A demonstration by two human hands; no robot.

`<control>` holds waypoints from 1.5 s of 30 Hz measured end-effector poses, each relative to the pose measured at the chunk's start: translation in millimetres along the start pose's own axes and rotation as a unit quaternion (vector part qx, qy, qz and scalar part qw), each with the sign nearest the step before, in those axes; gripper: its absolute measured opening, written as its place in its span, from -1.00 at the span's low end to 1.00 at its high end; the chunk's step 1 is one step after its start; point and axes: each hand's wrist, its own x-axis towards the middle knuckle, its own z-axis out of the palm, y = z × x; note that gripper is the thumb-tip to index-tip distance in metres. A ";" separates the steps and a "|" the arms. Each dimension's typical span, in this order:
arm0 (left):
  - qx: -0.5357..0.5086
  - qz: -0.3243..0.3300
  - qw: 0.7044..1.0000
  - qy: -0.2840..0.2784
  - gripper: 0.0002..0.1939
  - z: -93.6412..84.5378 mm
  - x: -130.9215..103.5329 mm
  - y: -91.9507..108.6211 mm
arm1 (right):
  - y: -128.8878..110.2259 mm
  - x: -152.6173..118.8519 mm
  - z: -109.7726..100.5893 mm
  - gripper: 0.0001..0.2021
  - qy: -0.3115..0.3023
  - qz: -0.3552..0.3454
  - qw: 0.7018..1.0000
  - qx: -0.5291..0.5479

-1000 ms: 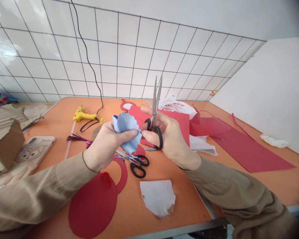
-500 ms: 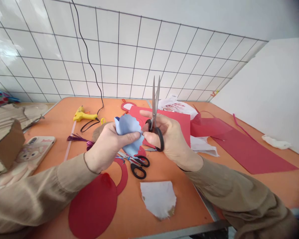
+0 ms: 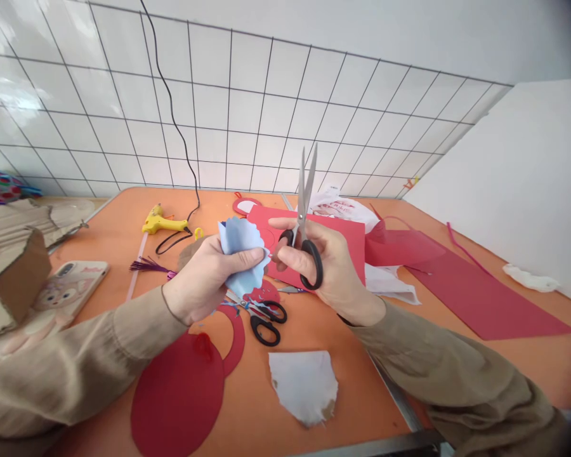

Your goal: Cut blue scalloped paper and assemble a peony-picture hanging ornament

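Observation:
My left hand pinches a light blue piece with a scalloped edge, thumb on top of it. In my right hand is a pair of scissors, its blades pointing up and slightly apart, my fingers around the black handles. A second pair of scissors lies on the orange table below my hands, with small blue scraps near its blades. Behind the hands is a red sheet. A dark red oval lies at the near left, and a whitish scrap near the front edge.
A yellow glue gun with a black cord stands at the back left. Farther left are a phone and cardboard. White plastic bags and long red sheets lie to the right. Behind is a tiled wall.
My right hand has moved slightly right with the scissors, away from the blue piece. My left hand still holds the blue piece, nearly in place.

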 end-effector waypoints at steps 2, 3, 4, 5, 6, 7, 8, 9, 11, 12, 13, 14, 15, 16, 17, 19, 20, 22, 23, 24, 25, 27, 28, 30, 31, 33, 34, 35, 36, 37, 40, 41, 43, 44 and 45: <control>-0.016 0.015 1.000 -0.010 -0.68 -0.3 0.0 2.3 | 5.5 0.0 -2.6 -0.67 -0.001 -0.039 0.999 -0.034; -0.022 0.024 0.999 -0.016 -0.67 -0.5 -0.2 3.0 | 8.7 -0.4 -3.2 -0.66 -0.005 -0.060 0.996 -0.060; -0.027 0.032 0.999 -0.022 -0.66 -0.8 -0.5 3.4 | 12.0 -0.9 -3.2 -0.65 -0.012 -0.080 0.993 -0.091; -0.031 0.038 0.998 -0.027 -0.65 -1.0 -0.7 3.5 | 15.1 -1.6 -2.7 -0.65 -0.021 -0.102 0.987 -0.125; -0.035 0.042 0.998 -0.031 -0.65 -1.2 -0.9 3.4 | 17.7 -2.6 -1.8 -0.65 -0.030 -0.120 0.979 -0.161; -0.040 0.048 0.997 -0.033 -0.65 -1.3 -1.0 3.2 | 19.6 -3.7 -0.4 -0.65 -0.035 -0.135 0.972 -0.189; -0.045 0.055 0.997 -0.032 -0.65 -1.2 -1.0 3.1 | 20.5 -5.0 1.2 -0.64 -0.040 -0.145 0.966 -0.210; -0.051 0.064 0.996 -0.032 -0.65 -1.0 -0.8 3.1 | 20.4 -6.4 2.9 -0.63 -0.045 -0.149 0.963 -0.221; -0.061 0.082 0.994 -0.027 -0.66 -0.2 -0.6 3.4 | 17.6 -9.2 6.4 -0.62 -0.063 -0.139 0.964 -0.218; -0.064 0.088 0.994 -0.025 -0.67 0.3 -0.6 3.6 | 15.5 -10.6 8.1 -0.63 -0.077 -0.125 0.968 -0.206; -0.065 0.093 0.993 -0.023 -0.67 0.9 -0.7 3.9 | 13.2 -11.9 9.8 -0.63 -0.093 -0.108 0.972 -0.189; -0.065 0.095 0.993 -0.020 -0.67 1.4 -0.9 4.1 | 11.3 -13.2 11.5 -0.63 -0.105 -0.090 0.976 -0.168; -0.064 0.098 0.993 -0.015 -0.67 1.9 -1.3 4.2 | 9.9 -14.4 13.1 -0.63 -0.115 -0.072 0.980 -0.146; -0.064 0.101 0.993 -0.009 -0.67 2.3 -1.7 4.2 | 9.2 -15.5 14.6 -0.62 -0.123 -0.056 0.983 -0.125; -0.064 0.103 0.993 -0.001 -0.67 2.7 -2.0 4.0 | 9.2 -16.5 16.0 -0.60 -0.127 -0.045 0.985 -0.108; -0.065 0.104 0.992 0.016 -0.68 3.3 -2.4 3.2 | 10.7 -18.3 18.2 -0.55 -0.129 -0.029 0.988 -0.083; -0.065 0.102 0.992 0.022 -0.68 3.6 -2.5 2.7 | 11.9 -19.0 19.1 -0.54 -0.130 -0.022 0.988 -0.076; -0.065 0.099 0.993 0.027 -0.67 4.1 -2.3 1.6 | 14.1 -19.8 20.2 -0.51 -0.128 -0.012 0.989 -0.070; -0.066 0.098 0.993 0.028 -0.67 4.4 -2.2 1.1 | 15.0 -20.1 20.6 -0.49 -0.124 -0.007 0.990 -0.071; -0.066 0.099 0.992 0.030 -0.67 4.7 -2.0 0.7 | 15.8 -20.3 21.0 -0.48 -0.121 0.000 0.990 -0.073; -0.066 0.098 0.992 0.034 -0.67 5.0 -1.9 0.3 | 16.3 -20.3 21.3 -0.47 -0.118 0.006 0.990 -0.075; -0.065 0.097 0.992 0.040 -0.67 5.3 -1.9 -0.2 | 17.1 -20.3 22.0 -0.44 -0.116 0.016 0.990 -0.075; -0.064 0.095 0.993 0.042 -0.67 5.3 -1.9 -0.4 | 17.3 -20.2 22.4 -0.44 -0.115 0.019 0.990 -0.076; -0.061 0.091 0.993 0.043 -0.69 5.1 -1.6 -0.7 | 17.5 -20.0 23.4 -0.45 -0.110 0.021 0.990 -0.083; -0.060 0.089 0.993 0.042 -0.70 4.9 -1.3 -0.9 | 17.5 -19.9 23.9 -0.45 -0.106 0.021 0.990 -0.087; -0.058 0.089 0.994 0.039 -0.72 4.1 -0.6 -1.3 | 17.4 -19.9 24.9 -0.47 -0.101 0.021 0.990 -0.094; -0.059 0.090 0.994 0.037 -0.73 3.6 -0.3 -1.6 | 17.4 -20.0 25.3 -0.47 -0.098 0.022 0.990 -0.096; -0.058 0.090 0.994 0.035 -0.73 3.2 0.0 -1.8 | 17.5 -20.1 25.6 -0.47 -0.097 0.022 0.990 -0.098; -0.057 0.088 0.994 0.034 -0.73 2.8 0.1 -2.0 | 17.7 -20.3 25.8 -0.48 -0.096 0.023 0.990 -0.101; -0.055 0.087 0.994 0.033 -0.73 2.5 0.1 -2.1 | 18.0 -20.5 25.8 -0.48 -0.095 0.024 0.990 -0.103; -0.050 0.084 0.995 0.031 -0.74 2.4 -0.4 -2.1 | 19.8 -20.9 25.8 -0.50 -0.093 0.025 0.990 -0.107; -0.050 0.085 0.995 0.030 -0.74 2.5 -0.6 -1.9 | 20.5 -20.9 25.7 -0.51 -0.092 0.023 0.990 -0.109; -0.051 0.085 0.995 0.030 -0.74 3.0 -0.9 -1.6 | 21.8 -20.9 25.7 -0.50 -0.093 0.017 0.990 -0.107; -0.051 0.085 0.995 0.029 -0.74 3.2 -0.9 -1.5 | 22.2 -20.8 25.7 -0.50 -0.093 0.014 0.990 -0.105; -0.052 0.085 0.995 0.029 -0.74 3.3 -0.9 -1.4 | 22.5 -20.8 25.7 -0.49 -0.093 0.013 0.990 -0.104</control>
